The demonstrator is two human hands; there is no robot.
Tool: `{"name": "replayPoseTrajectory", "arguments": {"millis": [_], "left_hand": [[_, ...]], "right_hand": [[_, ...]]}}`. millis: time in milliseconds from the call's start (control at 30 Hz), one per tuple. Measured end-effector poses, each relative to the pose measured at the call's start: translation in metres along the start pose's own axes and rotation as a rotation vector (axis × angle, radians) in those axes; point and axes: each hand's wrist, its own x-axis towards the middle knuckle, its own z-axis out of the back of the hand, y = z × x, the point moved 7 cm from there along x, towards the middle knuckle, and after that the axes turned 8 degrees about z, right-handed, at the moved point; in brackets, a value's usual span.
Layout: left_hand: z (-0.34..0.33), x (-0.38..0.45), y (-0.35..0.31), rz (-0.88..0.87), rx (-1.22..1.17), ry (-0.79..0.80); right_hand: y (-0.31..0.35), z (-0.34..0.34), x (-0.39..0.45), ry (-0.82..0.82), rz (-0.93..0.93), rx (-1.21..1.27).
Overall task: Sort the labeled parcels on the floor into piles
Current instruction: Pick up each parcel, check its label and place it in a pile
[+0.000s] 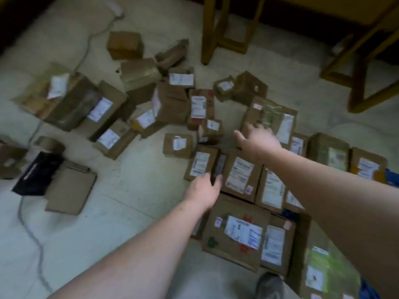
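Floor [133,212]: pale, scuffed, bearing everything listed here; all places below are given from the small box my left hand is on. Wooden table legs [208,29]: far beyond that box, at the top of the view, with a second wooden frame [364,67] off to the right of them. Loose heap of parcels [151,100]: brown cardboard, white labels, lying at all angles, beyond and to the left of the box. Neat block of parcels [269,190]: labels up, edges touching, starting at the box and running right and nearer to me. Big flat box [235,231]: just nearer than the small box, white label with blue scribble and red marks on top. Taped box [272,119]: beyond and to the right, shiny tape across its top. Black box [37,172]: well to the left, leaning on plain cardboard. Grey cable [32,229]: far left, trailing along the floor. My right hand [257,139]: stretched out beyond the small box, fingers spread and straight, holding nothing, reaching over the near edge of the taped box. My left hand [203,190]: fingers curled round the near end of the small box. Small box [204,162]: labelled, at the left corner of the neat block, touching its neighbour on the right. Shoe [269,285]: grey, nearest to me, bottom of the view.
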Motion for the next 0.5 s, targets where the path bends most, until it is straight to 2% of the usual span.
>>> {"name": "replayPoseTrajectory", "arguments": {"millis": [133,233,367,500], "left_hand": [[0.077,0.009,0.107,0.134,-0.002,0.009],[0.135,0.012,0.167,0.159,0.051,0.021],[0.201,0.025,0.230,0.207,0.096,0.039],[0.262,0.062,0.281,0.300,0.040,0.032]], "right_hand": [[0.133,-0.015,0.022,-0.002,0.089,-0.026],[0.221,-0.036,0.033,0.087,0.132,-0.056],[0.305,-0.047,0.051,0.150,0.198,-0.071],[0.378,-0.059,0.094,0.180,0.261,-0.020]]}}
